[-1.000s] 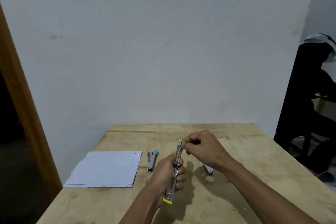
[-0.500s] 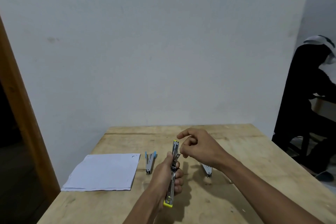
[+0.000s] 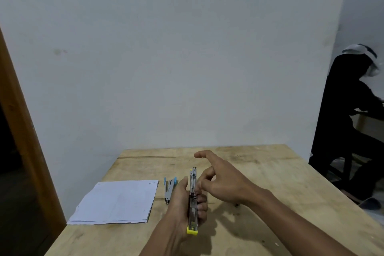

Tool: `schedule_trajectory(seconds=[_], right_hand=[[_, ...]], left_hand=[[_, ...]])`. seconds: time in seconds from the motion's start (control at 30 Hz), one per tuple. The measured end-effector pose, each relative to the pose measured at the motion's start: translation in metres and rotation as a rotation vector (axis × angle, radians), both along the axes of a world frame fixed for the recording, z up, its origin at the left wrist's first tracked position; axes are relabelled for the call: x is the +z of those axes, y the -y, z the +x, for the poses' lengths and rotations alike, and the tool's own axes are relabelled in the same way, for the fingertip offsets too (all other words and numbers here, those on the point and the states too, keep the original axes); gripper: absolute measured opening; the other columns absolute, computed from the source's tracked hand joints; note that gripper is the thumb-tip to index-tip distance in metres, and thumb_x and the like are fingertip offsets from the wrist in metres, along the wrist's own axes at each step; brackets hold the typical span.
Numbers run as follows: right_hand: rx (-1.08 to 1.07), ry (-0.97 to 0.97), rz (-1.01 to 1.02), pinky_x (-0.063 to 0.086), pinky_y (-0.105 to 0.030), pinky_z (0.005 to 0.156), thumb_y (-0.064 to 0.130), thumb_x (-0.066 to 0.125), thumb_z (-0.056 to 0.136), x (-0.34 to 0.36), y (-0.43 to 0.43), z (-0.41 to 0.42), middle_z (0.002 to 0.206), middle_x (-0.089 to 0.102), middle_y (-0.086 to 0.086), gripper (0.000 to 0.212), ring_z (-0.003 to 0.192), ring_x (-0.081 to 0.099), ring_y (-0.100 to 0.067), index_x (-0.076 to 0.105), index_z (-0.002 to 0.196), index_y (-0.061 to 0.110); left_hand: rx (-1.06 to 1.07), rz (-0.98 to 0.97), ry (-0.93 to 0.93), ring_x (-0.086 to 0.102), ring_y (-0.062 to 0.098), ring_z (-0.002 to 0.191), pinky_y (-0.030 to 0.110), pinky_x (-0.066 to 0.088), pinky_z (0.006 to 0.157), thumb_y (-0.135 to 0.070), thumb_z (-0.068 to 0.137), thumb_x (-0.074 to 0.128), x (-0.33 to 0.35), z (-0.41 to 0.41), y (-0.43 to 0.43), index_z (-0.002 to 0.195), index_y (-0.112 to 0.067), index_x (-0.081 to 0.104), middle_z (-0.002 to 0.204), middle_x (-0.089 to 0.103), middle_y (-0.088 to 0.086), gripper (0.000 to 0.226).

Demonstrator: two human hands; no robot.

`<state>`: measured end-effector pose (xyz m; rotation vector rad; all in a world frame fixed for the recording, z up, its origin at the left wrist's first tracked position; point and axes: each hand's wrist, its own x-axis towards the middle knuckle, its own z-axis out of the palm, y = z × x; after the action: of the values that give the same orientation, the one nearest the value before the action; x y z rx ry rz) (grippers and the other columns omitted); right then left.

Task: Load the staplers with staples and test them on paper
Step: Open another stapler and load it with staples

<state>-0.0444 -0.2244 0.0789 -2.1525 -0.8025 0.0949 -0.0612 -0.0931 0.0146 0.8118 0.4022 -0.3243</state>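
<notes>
Yellow stapler (image 3: 192,201), held lengthwise above the wooden table (image 3: 280,183), is what I watch through the head camera, my only view. The left hand (image 3: 180,203) wraps its curled fingers round the metal body, yellow end cap toward me and the far tip pointing away. I judge this hold keeps the magazine channel facing up and steady for loading. The stapler looks swung out long and straight, though I cannot tell from here whether staples sit inside. The right hand (image 3: 222,181) hovers just beside the upper half, forefinger stretched forward and the other fingers loosely bent, holding nothing that I can make out; whether a fingertip touches the metal I cannot tell. Left of the hands, a blue stapler (image 3: 169,190) lies on the table with its arms splayed open. It is just beside a stack of white paper (image 3: 116,201) that lies flat near the left edge, placed, I judge, within reach for the test. At far right, well apart from the table, a person in dark clothes (image 3: 349,131) sits turned away. By my reading, loading is in hand and testing on paper not yet begun.
</notes>
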Motion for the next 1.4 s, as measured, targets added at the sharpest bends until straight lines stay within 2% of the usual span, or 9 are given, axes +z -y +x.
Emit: schedule_trajectory(seconds=[0.1,0.23,0.43,0.73,1.03,1.13,1.2,1.3,1.4], right_hand=[[-0.016,-0.040,0.043,0.052,-0.027,0.085,0.006,0.051,0.085,0.004,0.005,0.001,0.082,0.078,0.009,0.055,0.086,0.069,-0.004,0.038,0.131,0.033],[-0.179,0.077,0.050,0.047,-0.024,0.065,0.003,0.046,0.088,0.002,0.011,0.017,0.086,0.075,0.004,0.039,0.060,0.055,0.000,0.058,0.116,0.027],[-0.126,0.361,-0.332,0.045,-0.029,0.088,0.007,0.043,0.089,-0.019,0.018,0.029,0.116,0.058,0.003,0.050,0.105,0.056,-0.018,0.063,0.124,0.036],[-0.059,0.536,-0.448,0.046,-0.035,0.085,0.009,0.041,0.086,-0.026,0.017,0.033,0.120,0.056,0.004,0.051,0.107,0.054,-0.023,0.065,0.121,0.036],[0.006,0.525,-0.379,0.042,-0.031,0.072,0.004,0.040,0.082,-0.037,0.021,0.034,0.115,0.056,0.004,0.055,0.094,0.055,-0.019,0.068,0.115,0.038],[-0.123,0.343,-0.241,0.046,-0.029,0.078,0.006,0.044,0.089,-0.046,0.018,0.035,0.108,0.059,0.006,0.043,0.089,0.056,-0.013,0.070,0.111,0.032],[-0.318,-0.033,0.067,0.049,-0.029,0.076,0.014,0.050,0.095,-0.050,0.013,0.032,0.095,0.066,0.002,0.024,0.082,0.062,-0.013,0.072,0.102,0.019],[-0.433,-0.900,0.654,0.056,-0.038,0.067,0.032,0.045,0.102,-0.048,0.009,0.026,0.094,0.067,-0.024,0.044,0.080,0.067,-0.032,0.066,0.101,-0.008],[-0.404,-1.213,0.951,0.057,-0.048,0.072,0.035,0.037,0.105,-0.049,0.014,0.025,0.103,0.063,-0.034,0.058,0.091,0.064,-0.043,0.058,0.110,-0.018]], left_hand=[[-0.045,-0.008,0.008,0.031,0.011,0.031,0.011,0.022,0.033,-0.026,0.079,0.051,0.004,-0.004,0.001,0.053,-0.015,0.045,0.047,0.035,-0.002,0.029],[-0.053,0.004,0.007,0.029,0.012,0.031,0.011,0.021,0.032,-0.017,0.076,0.046,0.006,-0.008,0.001,0.052,-0.013,0.045,0.046,0.035,-0.002,0.024],[-0.117,0.097,0.031,0.027,0.012,0.035,0.013,0.019,0.035,-0.013,0.071,0.044,0.012,-0.015,0.001,0.055,-0.012,0.046,0.051,0.032,-0.001,0.017],[-0.204,0.261,0.073,0.022,0.012,0.037,0.013,0.017,0.041,-0.017,0.063,0.050,0.019,-0.021,0.000,0.068,-0.016,0.047,0.053,0.031,-0.001,0.006],[-0.202,0.281,0.044,0.023,0.012,0.038,0.011,0.020,0.041,-0.017,0.068,0.046,0.012,-0.013,-0.006,0.076,-0.014,0.051,0.053,0.031,-0.001,0.010],[-0.148,0.391,0.025,0.024,0.013,0.040,0.014,0.018,0.043,-0.015,0.080,0.040,0.010,-0.011,-0.003,0.081,-0.015,0.046,0.054,0.033,-0.001,0.007],[-0.105,0.609,0.074,0.027,0.014,0.042,0.020,0.021,0.046,-0.017,0.086,0.037,0.009,-0.011,-0.002,0.084,-0.016,0.041,0.057,0.035,-0.001,0.004],[-0.074,1.280,0.363,0.044,0.016,0.059,0.031,0.036,0.058,-0.024,0.096,0.035,0.003,-0.007,-0.002,0.096,-0.015,0.034,0.071,0.048,-0.001,0.009],[-0.189,1.794,0.677,0.052,0.019,0.066,0.033,0.040,0.061,-0.030,0.096,0.034,0.007,-0.009,-0.003,0.105,-0.020,0.027,0.077,0.055,-0.002,0.015]])
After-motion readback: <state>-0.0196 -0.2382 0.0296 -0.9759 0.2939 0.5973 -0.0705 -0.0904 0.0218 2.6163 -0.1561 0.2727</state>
